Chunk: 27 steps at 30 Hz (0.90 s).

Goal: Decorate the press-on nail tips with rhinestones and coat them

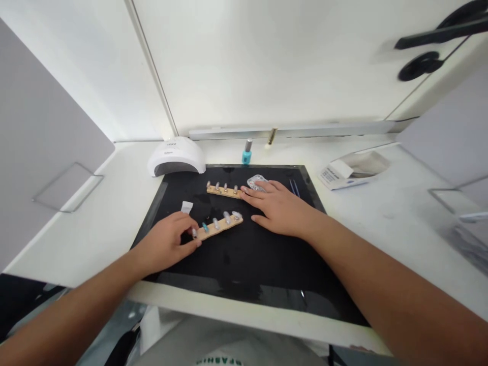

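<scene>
Two light wooden strips carry upright nail tips on a black mat. The nearer strip (218, 228) slants up to the right and has clear tips and one teal tip (205, 227). My left hand (168, 241) is closed around its left end, thumb along the front edge and fingers at the end tip. On the farther strip (224, 191) the tips look clear. My right hand (278, 206) lies spread, palm down, with fingertips touching that strip's right end. A crumpled clear object (257, 183) sits partly behind its fingers.
A white lamp (176, 156) stands at the mat's back left. Behind the black mat (247, 259) are a teal bottle (247, 152) and a gold-capped tube (271, 137). An open white box (354, 169) is at right. Tweezers (295, 188) lie near my right wrist; a white scrap (186, 207) lies left.
</scene>
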Motion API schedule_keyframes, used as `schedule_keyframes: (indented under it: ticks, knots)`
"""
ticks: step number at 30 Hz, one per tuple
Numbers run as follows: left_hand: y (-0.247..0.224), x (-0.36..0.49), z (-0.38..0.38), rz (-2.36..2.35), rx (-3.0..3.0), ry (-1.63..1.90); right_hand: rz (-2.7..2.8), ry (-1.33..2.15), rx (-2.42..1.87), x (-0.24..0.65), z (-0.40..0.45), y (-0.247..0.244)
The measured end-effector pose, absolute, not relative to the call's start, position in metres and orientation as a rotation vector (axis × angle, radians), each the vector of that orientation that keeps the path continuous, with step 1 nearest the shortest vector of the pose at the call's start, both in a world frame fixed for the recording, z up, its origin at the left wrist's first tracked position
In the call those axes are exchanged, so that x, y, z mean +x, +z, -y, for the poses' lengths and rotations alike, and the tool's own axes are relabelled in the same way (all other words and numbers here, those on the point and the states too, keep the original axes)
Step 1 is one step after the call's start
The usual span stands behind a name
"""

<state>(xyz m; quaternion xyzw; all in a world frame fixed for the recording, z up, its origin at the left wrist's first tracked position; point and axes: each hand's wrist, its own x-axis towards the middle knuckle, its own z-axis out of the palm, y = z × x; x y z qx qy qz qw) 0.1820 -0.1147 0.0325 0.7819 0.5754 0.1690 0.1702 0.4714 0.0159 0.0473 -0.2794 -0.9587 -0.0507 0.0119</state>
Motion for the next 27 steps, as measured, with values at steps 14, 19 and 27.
schedule_keyframes:
  ticks: [14, 19, 27]
  knots:
    - [0.048, 0.091, 0.068, -2.088, 1.920, 0.567, 2.982, -0.186, -0.861, 0.473, -0.017, 0.046]
    - [0.035, 0.080, 0.069, -2.214, 1.887, 0.607, 2.976, -0.177, -0.867, 0.474, -0.019, 0.043]
    - [0.064, 0.143, 0.093, -1.944, 2.257, 0.551, 2.955, -0.126, -0.842, 0.476, -0.022, 0.036]
